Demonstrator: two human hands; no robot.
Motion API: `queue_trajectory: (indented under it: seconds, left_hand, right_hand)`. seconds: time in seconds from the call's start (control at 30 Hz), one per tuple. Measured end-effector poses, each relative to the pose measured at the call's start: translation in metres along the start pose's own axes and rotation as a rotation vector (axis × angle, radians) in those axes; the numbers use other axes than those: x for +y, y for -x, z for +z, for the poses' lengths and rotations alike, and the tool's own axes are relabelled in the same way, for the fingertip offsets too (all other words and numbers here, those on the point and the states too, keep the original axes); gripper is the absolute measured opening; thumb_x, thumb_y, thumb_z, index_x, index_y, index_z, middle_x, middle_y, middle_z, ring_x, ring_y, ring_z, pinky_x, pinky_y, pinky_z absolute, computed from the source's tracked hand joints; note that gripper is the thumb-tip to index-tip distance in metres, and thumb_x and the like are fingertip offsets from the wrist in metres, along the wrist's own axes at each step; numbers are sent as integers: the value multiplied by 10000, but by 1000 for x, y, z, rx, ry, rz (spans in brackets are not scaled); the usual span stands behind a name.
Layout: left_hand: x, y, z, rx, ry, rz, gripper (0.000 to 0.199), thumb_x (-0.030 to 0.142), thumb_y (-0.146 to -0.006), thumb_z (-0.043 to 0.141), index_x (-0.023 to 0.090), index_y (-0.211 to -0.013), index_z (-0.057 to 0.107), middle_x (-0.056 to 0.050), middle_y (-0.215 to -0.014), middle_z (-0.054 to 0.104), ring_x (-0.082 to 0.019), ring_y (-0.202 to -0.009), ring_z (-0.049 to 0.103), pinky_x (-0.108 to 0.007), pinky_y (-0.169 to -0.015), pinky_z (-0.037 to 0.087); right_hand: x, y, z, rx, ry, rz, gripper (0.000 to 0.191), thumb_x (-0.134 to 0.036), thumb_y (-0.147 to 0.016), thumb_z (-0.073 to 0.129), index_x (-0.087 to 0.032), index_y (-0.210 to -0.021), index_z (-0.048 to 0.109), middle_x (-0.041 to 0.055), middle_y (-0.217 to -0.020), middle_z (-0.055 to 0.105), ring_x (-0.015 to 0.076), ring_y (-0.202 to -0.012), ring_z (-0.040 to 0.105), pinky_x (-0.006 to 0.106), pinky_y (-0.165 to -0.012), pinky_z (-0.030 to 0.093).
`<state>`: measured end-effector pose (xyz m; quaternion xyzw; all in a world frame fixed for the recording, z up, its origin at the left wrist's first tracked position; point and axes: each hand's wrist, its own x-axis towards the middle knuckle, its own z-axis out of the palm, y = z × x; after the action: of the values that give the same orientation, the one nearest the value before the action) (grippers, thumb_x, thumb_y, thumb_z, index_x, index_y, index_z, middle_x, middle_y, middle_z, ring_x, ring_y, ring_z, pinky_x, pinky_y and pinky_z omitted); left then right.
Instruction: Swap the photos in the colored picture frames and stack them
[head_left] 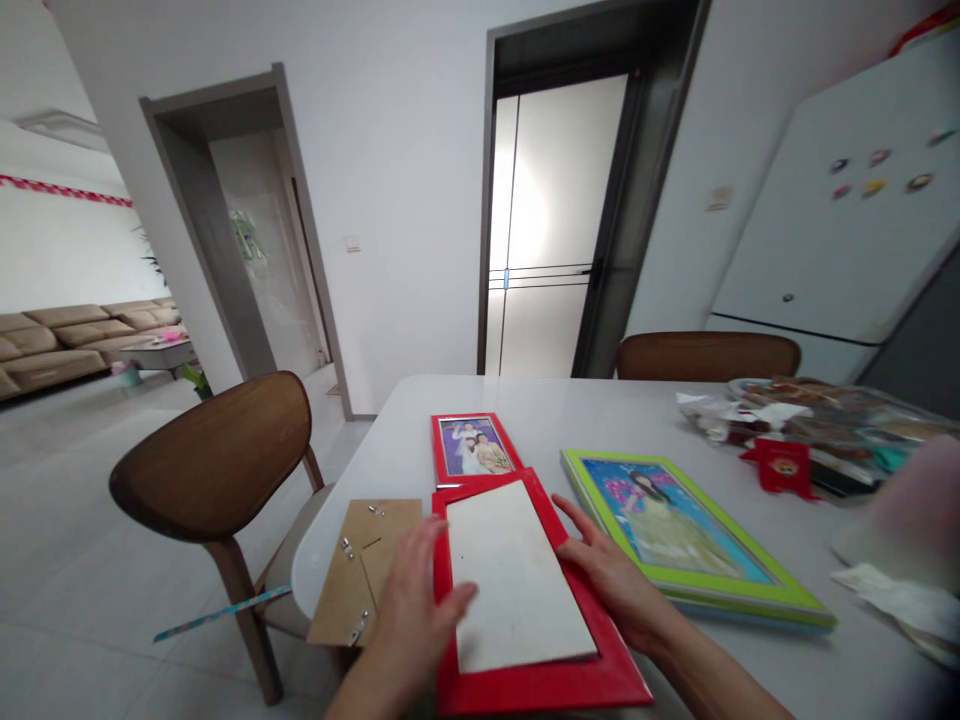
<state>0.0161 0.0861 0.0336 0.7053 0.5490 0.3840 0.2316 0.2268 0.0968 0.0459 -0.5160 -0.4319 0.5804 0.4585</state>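
A red frame (540, 690) lies at the table's near edge, with a white sheet or panel (517, 590) resting slightly askew in its middle. My left hand (420, 600), a little blurred, is over the frame's left side with its fingers apart. On the right side, my right hand (600, 560) has its thumb and fingers around the red border. A brown backing board (352, 570) with metal clips is left of my left hand, partly hidden by it. Behind the red frame is a smaller red-framed photo (474, 447). A green-framed picture (675, 520) lies to the right.
The white table (540, 405) has plastic-wrapped items (832, 415), a red packet (784, 466) and crumpled tissue (900, 600) at its right. Brown chairs stand at the left (217, 455) and behind the table (709, 356). A blue patterned strip (221, 614) sticks out at the left.
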Motion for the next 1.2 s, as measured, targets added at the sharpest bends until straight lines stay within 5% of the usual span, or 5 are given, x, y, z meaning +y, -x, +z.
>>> queue_trajectory:
  seconds: [0.13,0.3,0.5,0.7,1.2]
  left_hand:
    - [43,15,43,-184,32,299,688,279,-593,649,183,-1217,377,-95,-1338,305,-285,-1208,274,-426,-1001,247]
    - [50,12,40,-131,-34,510,543,86,-660,473,168,-1192,405,-95,-1170,500,-225,-1057,456,-335,-905,380]
    - [18,14,-7,280,50,100,410,169,-706,458,189,-1114,417,-59,-912,567,-190,-800,555,-281,-674,464]
    - [-44,28,-29,260,230,-270,471,293,-638,515,159,-1078,415,-8,-767,587,-203,-735,579,-314,-676,461]
    - [-63,38,-23,122,-388,5,387,253,-707,453,111,-1066,483,-127,-1001,584,-245,-944,548,-389,-798,456]
  right_hand:
    - [-14,9,6,-7,-84,-20,810,-252,-636,511,-234,-1313,66,6,-769,663,163,-587,618,305,-583,484]
    - [-10,4,-1,27,57,-76,770,-321,-646,545,-201,-1300,158,-36,-607,603,118,-467,550,229,-460,432]
    - [8,-14,-20,176,643,-192,616,-237,-664,449,-135,-1253,300,2,-675,620,148,-566,574,253,-559,438]
    - [32,-25,-26,232,1085,-336,512,-173,-696,391,-103,-1203,390,141,-1061,573,223,-935,548,307,-816,381]
    - [39,-23,-21,268,1287,-413,391,-177,-702,412,-92,-1066,528,143,-962,548,221,-873,527,318,-782,386]
